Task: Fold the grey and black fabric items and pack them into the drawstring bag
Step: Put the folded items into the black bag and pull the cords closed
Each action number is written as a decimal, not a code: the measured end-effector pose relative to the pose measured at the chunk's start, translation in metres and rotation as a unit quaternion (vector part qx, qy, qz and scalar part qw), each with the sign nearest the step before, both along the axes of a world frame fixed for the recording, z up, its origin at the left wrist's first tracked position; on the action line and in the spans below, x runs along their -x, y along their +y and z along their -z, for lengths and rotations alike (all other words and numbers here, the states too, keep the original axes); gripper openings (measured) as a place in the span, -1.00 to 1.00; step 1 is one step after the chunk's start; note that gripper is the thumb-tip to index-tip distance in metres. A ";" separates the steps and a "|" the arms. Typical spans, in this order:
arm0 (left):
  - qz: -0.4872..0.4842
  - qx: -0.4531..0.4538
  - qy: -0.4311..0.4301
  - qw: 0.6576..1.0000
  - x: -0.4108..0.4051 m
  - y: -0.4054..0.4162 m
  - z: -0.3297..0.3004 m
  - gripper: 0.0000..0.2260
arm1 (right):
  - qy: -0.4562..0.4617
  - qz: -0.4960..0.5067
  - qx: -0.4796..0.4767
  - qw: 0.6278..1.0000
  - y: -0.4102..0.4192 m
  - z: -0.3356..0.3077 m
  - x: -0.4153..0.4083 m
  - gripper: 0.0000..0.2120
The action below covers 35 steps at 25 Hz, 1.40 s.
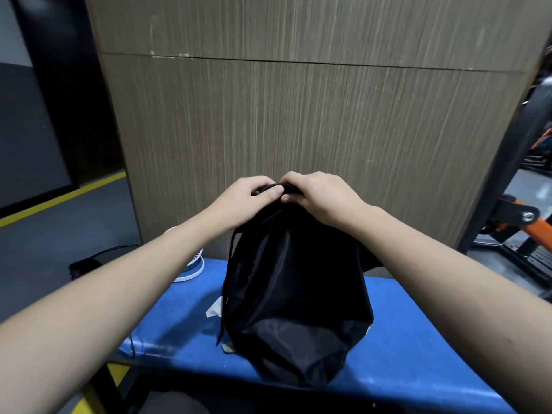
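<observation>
A black drawstring bag (pixel 295 297) stands upright on the blue padded bench (pixel 418 348), bulging at the bottom. Its gathered top is held up between both hands. My left hand (pixel 245 198) pinches the bag's top edge from the left, thumb against the fabric. My right hand (pixel 319 195) grips the same edge from the right, fingers curled over it. A black cord (pixel 228 282) hangs down the bag's left side. The grey and black fabric items are not visible outside the bag.
A wood-grain panel (pixel 298 115) rises directly behind the bench. A small white fan (pixel 191 267) with a black cable sits at the bench's far left end. Torn white patches (pixel 215 309) show on the bench padding. Orange and black gym equipment (pixel 519 222) stands at the right.
</observation>
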<state>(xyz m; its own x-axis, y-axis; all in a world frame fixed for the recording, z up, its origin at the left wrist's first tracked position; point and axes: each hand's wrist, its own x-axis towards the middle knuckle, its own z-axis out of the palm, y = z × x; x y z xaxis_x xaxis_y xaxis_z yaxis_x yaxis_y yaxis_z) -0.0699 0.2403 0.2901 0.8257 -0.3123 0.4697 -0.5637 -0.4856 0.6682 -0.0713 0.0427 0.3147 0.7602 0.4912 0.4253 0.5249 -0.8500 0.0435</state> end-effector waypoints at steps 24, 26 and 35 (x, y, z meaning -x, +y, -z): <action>-0.095 -0.092 0.037 0.991 0.012 0.031 0.037 -0.81 | 0.115 -0.039 -0.197 0.973 -0.013 0.014 -0.004 -0.75; -0.090 -0.035 0.023 0.995 0.010 0.037 0.031 -0.89 | 0.134 -0.047 -0.193 0.971 -0.015 0.016 -0.007 -0.76; 0.021 0.099 0.093 0.991 0.018 0.057 0.000 -0.81 | 0.284 -0.092 -0.198 0.934 0.018 0.011 0.007 -0.38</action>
<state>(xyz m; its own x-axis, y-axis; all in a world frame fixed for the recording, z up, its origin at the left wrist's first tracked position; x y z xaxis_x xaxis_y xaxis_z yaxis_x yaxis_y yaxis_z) -0.0877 0.2972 0.2904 0.8922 -0.2650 0.3656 -0.4383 -0.3139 0.8422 -0.0778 0.0608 0.3036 0.8363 0.5258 0.1557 0.5070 -0.6333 -0.5847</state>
